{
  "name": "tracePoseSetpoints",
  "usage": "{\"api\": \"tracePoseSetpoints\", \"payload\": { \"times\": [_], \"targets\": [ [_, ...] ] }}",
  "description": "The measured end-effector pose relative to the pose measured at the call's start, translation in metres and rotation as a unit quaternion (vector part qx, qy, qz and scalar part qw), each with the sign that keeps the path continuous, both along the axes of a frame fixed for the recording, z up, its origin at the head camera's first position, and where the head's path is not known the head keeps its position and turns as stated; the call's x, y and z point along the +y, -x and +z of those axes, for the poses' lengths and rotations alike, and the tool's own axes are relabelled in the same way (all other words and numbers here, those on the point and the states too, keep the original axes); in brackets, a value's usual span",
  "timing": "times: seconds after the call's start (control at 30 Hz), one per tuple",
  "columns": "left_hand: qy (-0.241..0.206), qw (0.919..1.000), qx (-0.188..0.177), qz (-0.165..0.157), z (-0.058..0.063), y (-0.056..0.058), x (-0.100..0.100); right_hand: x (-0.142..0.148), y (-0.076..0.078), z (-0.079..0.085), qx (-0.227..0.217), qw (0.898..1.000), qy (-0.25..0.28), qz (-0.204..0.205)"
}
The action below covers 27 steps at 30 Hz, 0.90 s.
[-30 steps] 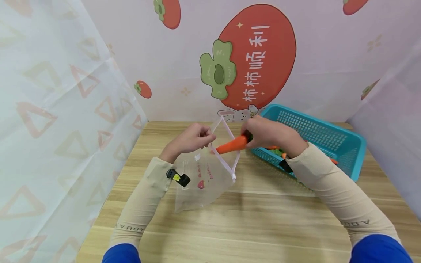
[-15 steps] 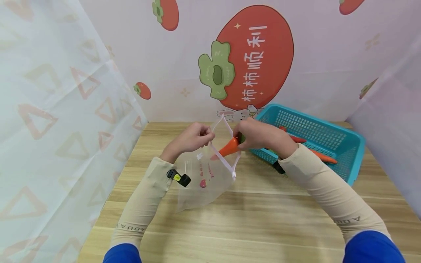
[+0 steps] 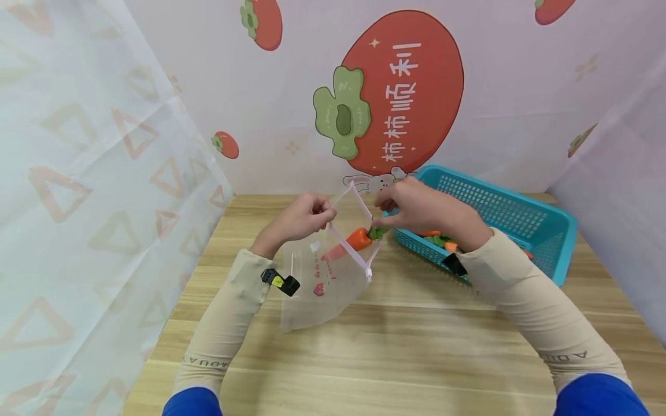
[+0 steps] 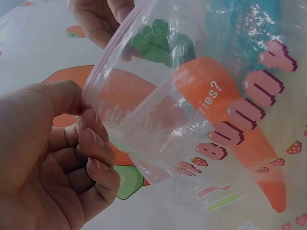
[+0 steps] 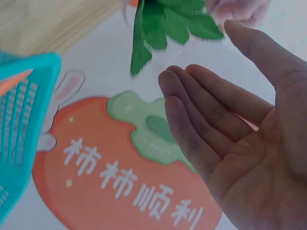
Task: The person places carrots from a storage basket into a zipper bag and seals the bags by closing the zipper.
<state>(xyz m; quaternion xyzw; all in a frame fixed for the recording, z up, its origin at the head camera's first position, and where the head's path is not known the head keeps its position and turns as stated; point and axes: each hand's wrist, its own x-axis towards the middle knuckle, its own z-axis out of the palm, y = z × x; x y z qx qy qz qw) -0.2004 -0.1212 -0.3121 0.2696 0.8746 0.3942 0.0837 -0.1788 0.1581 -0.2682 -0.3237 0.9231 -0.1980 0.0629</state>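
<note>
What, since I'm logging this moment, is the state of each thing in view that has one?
Bag: unzipped, mouth open
Carrot: slanting tip-down into the bag, leaves at its mouth
Basket: upright, vegetables inside
Left hand: pinching the bag near its mouth
Right hand: relaxed, holding nothing, near the leaves

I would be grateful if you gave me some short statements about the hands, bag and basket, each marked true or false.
1. The left hand pinches the rim of the clear plastic zip bag. True.
2. The narrow end of the orange carrot with green leaves is inside the bag. True.
3. The right hand grips the carrot tightly. False: its fingers are open and hold nothing.
4. The turquoise perforated plastic basket stands left of the bag. False: it stands to the bag's right.
5. Orange and green pieces show inside the basket. True.
</note>
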Motion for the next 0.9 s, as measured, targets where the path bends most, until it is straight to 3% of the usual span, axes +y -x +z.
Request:
{"api": "tracePoseSetpoints", "payload": {
  "times": [0.4,0.6,0.9],
  "targets": [
    [-0.005,0.9999,-0.008,-0.006,-0.002,-0.001,-0.003,0.054,-0.001,0.009,-0.013,0.998,-0.040,-0.046],
    [-0.007,0.9999,-0.005,-0.009,-0.003,0.001,-0.004,0.083,0.002,0.000,-0.005,0.995,-0.081,-0.058],
    [-0.007,0.9999,-0.010,-0.006,-0.004,0.000,-0.006,0.122,0.015,-0.015,-0.039,0.987,-0.145,-0.065]
  ]
}}
